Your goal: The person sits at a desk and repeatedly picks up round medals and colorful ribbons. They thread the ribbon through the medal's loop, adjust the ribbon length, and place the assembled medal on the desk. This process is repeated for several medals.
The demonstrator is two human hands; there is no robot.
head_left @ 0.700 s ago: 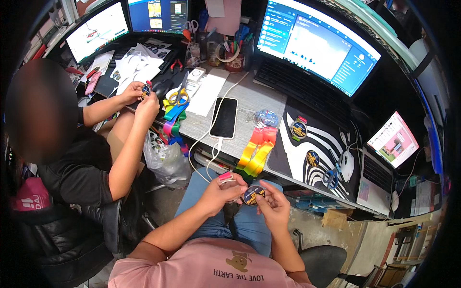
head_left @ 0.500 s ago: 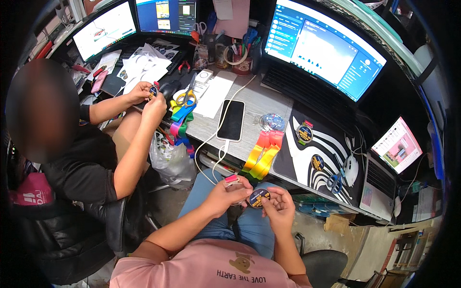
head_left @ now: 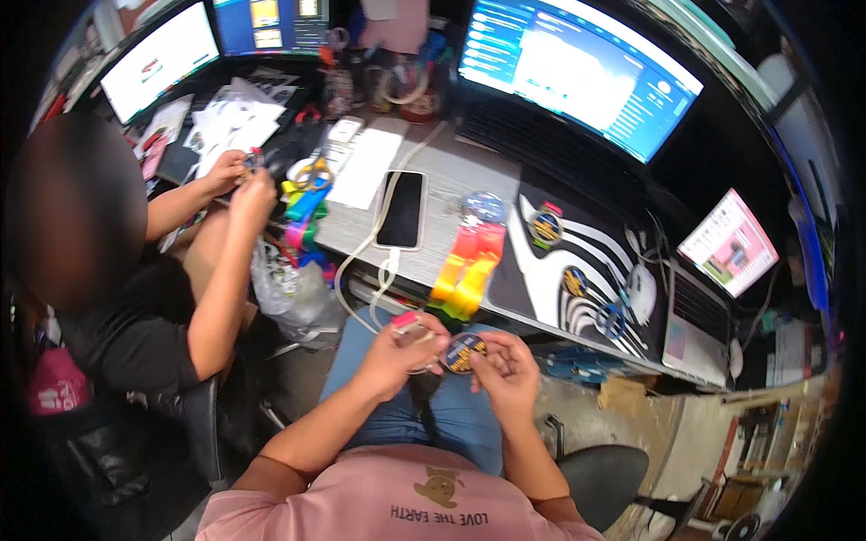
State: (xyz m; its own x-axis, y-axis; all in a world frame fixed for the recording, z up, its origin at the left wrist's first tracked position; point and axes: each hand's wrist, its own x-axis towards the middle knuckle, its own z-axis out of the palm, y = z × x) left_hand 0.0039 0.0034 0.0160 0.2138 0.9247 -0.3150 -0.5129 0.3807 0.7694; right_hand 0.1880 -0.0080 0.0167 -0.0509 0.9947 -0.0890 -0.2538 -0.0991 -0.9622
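Observation:
Over my lap, my left hand [head_left: 390,362] is closed around a round silver-rimmed medal [head_left: 415,334] with a pink ribbon piece at its top; the fingers hide much of it. My right hand [head_left: 511,371] pinches a round dark disc [head_left: 464,353] with yellow and white print between thumb and fingers. The disc's left edge touches or nearly touches my left fingertips. Above my hands, a rainbow ribbon [head_left: 469,257] hangs over the desk edge, with clear round pieces [head_left: 484,207] at its upper end. A medal [head_left: 546,225] and another dark disc [head_left: 575,280] lie on a black-and-white mat.
Blue-handled scissors [head_left: 612,319] and a mouse [head_left: 641,290] lie right of the disc. A phone [head_left: 400,210] with a white cable sits mid-desk. A laptop [head_left: 699,338] stands at the right. On the left, a co-worker [head_left: 225,270] holds a small medal-like piece near colourful ribbons.
The whole view has shifted, so the desk and my hands appear further left and slightly higher. Both hands keep their holds, the disc staying close beside the left fingers.

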